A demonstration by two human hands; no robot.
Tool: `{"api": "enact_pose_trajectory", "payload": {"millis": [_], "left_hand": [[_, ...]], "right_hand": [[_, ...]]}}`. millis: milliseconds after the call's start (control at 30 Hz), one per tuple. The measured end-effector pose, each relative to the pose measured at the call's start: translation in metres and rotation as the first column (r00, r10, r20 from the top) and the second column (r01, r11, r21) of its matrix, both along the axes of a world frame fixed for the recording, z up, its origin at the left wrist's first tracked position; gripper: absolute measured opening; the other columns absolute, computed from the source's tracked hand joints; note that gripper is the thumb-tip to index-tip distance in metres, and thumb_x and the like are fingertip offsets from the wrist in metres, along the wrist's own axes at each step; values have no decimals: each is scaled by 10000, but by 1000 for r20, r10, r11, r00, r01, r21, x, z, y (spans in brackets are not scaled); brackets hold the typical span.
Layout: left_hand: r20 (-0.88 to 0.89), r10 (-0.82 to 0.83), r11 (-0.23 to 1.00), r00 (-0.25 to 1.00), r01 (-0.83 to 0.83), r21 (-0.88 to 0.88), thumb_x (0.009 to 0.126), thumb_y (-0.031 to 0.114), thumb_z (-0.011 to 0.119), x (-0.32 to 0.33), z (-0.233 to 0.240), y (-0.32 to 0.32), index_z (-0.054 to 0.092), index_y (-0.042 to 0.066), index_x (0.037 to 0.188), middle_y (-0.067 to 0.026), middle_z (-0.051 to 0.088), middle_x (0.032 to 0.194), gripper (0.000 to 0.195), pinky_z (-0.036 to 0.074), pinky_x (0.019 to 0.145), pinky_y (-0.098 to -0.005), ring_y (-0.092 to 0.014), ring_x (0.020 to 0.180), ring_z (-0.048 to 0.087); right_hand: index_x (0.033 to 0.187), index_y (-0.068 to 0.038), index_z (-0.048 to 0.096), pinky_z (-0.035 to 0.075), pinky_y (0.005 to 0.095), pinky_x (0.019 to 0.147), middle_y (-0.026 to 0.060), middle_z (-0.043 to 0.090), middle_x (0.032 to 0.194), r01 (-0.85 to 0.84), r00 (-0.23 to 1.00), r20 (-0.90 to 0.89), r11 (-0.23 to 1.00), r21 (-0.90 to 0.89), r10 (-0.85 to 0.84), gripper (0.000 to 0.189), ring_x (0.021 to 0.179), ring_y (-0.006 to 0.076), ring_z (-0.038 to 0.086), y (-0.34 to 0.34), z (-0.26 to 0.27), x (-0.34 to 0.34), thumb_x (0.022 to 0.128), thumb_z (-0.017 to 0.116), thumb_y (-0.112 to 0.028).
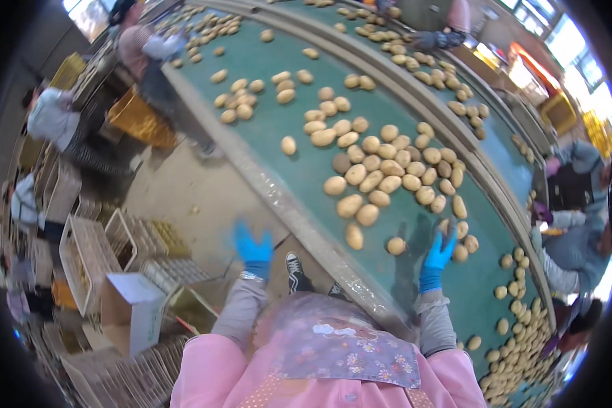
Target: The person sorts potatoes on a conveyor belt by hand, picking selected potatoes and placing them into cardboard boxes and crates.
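A green conveyor belt [311,178] carries many loose potatoes [390,167], bunched along its middle and far side. My right hand [440,252], in a blue glove, reaches over the belt beside a few potatoes [460,253]; its fingers are spread, and whether a fingertip touches one cannot be told. One single potato [396,246] lies to the left of that hand. Off the belt, above the floor, my left hand [254,247] is blurred, blue-gloved and empty, with fingers apart.
The belt's metal edge [285,204] runs diagonally before me. Plastic crates [89,260] and an open cardboard box [132,313] stand at the left. Co-workers stand along the belts, one person [132,51] at the upper left, others at the right. More potatoes [520,352] pile at the lower right.
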State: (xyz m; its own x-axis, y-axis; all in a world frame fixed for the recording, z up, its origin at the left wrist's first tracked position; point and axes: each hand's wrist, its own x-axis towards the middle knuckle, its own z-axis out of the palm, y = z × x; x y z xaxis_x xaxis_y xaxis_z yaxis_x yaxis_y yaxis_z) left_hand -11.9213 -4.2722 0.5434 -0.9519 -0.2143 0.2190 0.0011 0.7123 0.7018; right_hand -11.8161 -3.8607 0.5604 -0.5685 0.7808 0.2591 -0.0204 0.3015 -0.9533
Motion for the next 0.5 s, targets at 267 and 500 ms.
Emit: {"api": "enact_pose_trajectory", "payload": {"millis": [267,500], "left_hand": [[51,-997,34,62,902,-430,764,294,611,11,62,187,564,126,1177,-156,513,1240,448,239,1040,-622,-377,1241,401],[120,-987,11,103,799,-601,748,168,563,-84,23,207,606,163,1080,-93,558,1158,335,254,1017,-631,-314,1212,454]], "right_hand": [[1351,20,363,410,344,953,146,474,1311,642,747,-36,734,-222,-664,471,1134,230,506,106,-25,93,940,531,-140],[1197,46,528,403,354,970,153,561,1186,406,902,138,912,57,-410,359,1103,233,524,22,-38,-40,888,581,-128]]}}
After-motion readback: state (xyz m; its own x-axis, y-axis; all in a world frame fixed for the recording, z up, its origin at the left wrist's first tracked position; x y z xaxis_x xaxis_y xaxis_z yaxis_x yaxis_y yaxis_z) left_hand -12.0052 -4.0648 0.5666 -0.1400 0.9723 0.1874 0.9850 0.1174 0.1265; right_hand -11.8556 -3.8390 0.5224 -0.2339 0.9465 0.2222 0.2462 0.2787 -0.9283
